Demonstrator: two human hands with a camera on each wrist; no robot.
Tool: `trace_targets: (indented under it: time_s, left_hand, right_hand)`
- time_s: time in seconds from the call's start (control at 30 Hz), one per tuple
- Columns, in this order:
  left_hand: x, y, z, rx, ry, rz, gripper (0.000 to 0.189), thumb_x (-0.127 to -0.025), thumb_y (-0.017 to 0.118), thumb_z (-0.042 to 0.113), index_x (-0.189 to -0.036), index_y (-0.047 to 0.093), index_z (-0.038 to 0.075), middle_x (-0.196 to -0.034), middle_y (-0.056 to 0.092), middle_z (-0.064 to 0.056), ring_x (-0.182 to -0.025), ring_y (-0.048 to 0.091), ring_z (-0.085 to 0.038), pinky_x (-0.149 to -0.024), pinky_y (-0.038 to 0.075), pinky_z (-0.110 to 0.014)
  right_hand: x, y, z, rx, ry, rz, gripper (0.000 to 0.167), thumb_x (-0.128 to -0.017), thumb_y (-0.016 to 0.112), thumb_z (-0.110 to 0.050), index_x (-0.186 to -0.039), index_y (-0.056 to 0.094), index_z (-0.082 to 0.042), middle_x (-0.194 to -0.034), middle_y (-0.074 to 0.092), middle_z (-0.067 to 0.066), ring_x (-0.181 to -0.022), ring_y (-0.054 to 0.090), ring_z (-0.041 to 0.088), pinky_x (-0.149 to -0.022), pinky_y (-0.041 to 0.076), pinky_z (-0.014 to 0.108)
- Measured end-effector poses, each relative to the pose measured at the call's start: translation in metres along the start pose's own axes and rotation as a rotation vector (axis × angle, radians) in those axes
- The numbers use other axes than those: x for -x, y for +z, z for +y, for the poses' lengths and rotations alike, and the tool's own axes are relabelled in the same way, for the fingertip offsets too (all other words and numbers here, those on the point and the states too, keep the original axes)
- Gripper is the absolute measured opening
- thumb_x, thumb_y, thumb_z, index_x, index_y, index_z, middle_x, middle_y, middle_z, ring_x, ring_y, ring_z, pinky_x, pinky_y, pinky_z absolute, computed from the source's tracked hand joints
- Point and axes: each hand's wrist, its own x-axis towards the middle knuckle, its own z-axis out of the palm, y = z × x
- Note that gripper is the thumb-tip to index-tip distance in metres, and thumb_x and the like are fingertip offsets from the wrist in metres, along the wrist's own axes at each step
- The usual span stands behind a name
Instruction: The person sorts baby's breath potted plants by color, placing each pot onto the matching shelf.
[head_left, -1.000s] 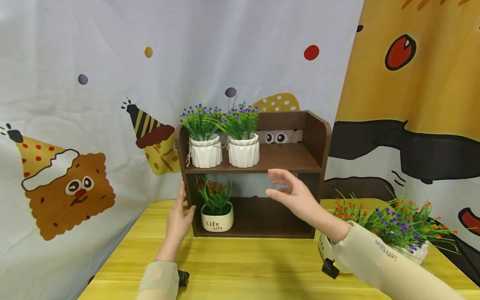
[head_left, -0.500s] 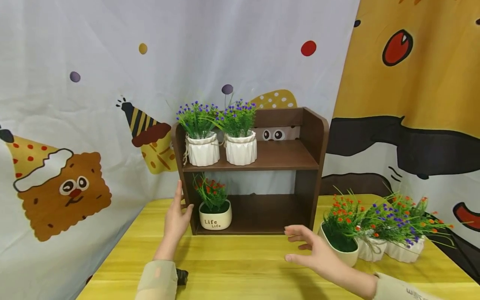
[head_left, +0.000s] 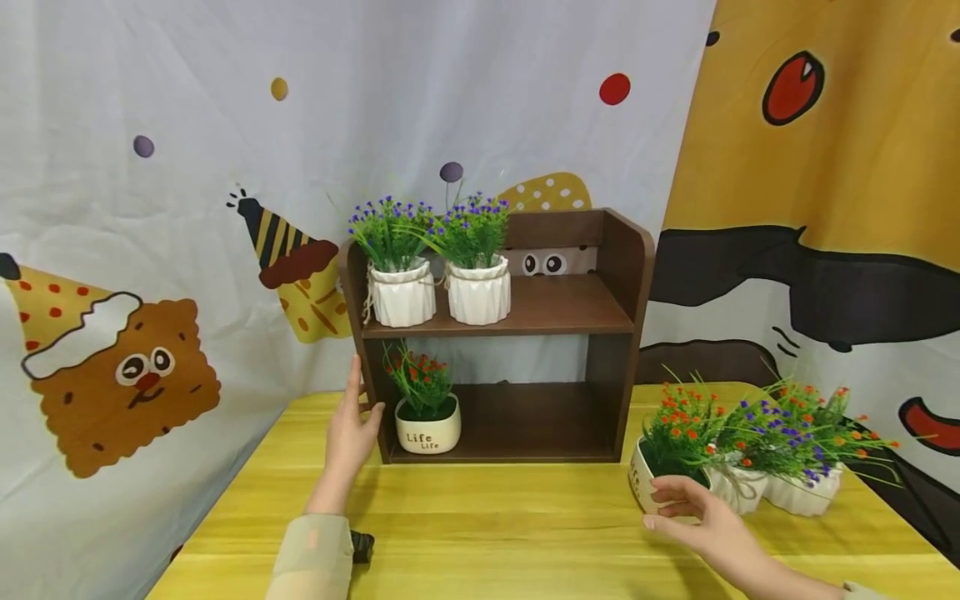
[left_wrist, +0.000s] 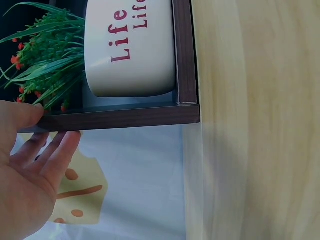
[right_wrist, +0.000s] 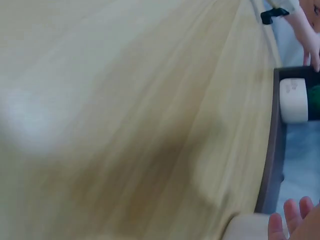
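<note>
Loosely spread right hand [head_left: 701,521] at a cream, rounded pot of orange-red flowers [head_left: 670,454]

The person's right hand holds nothing: its fingers bend slightly, the thumb stands apart from them, and in the head view the fingertips overlap the front of the cream pot. Whether they touch it cannot be told. That pot stands on the yellow, wood-grained tabletop [head_left: 487,517], to the right of a dark brown, two-tier shelf unit [head_left: 566,304]. Just beside it, farther right, are a white pot tied with twine [head_left: 738,490] and a second white pot [head_left: 802,493]; purple and orange blooms mingle above them.

The left hand [head_left: 351,433] pinches the shelf unit's left side panel between the thumb and nearly straight fingers. Near it, at the left end of the lower tier, sits a squarish cream pot of red flowers lettered "Life Life" [head_left: 427,429]. On the upper tier, toward the left, a white fluted pot of purple flowers [head_left: 403,296] stands just beside a matching white pot [head_left: 478,292], both tied with twine. Behind hangs a pale cloth printed with cartoon figures [head_left: 450,83].
</note>
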Motion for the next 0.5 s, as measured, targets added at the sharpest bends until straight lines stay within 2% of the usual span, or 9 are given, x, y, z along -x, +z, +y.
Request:
trace_targets:
  time_s: [0.2,0.33,0.5]
  left_hand:
    - [-0.002,-0.001,0.001,0.006,0.018,0.016,0.094,-0.088,0.067,-0.002,-0.158,0.011,0.028,-0.129,0.053,-0.032,-0.092,0.065,-0.043,-0.074,0.054,-0.053]
    - [-0.002,-0.001,0.001,0.004,0.021,0.025,0.095,-0.088,0.067,-0.002,-0.157,0.011,0.03,-0.129,0.053,-0.032,-0.092,0.065,-0.043,-0.073,0.055,-0.053]
    - [0.0,0.0,0.001,0.009,0.022,0.02,0.095,-0.087,0.067,-0.002,-0.157,0.012,0.029,-0.13,0.052,-0.031,-0.092,0.065,-0.043,-0.073,0.055,-0.053]
  right_hand:
    - [0.007,-0.018,0.012,0.127,0.116,0.109,0.057,-0.09,0.069,-0.029,-0.13,0.05,0.008,-0.11,0.061,0.011,-0.093,0.062,0.022,-0.073,0.054,0.032]
    - [0.005,-0.027,0.02,0.198,0.136,0.171,0.062,-0.089,0.07,-0.031,-0.129,0.048,0.011,-0.108,0.06,0.012,-0.093,0.061,0.021,-0.073,0.052,0.028]
    - [0.002,-0.031,0.028,0.254,0.144,0.235,0.077,-0.087,0.072,-0.033,-0.133,0.036,0.017,-0.109,0.054,0.021,-0.094,0.055,0.023,-0.071,0.049,0.025]
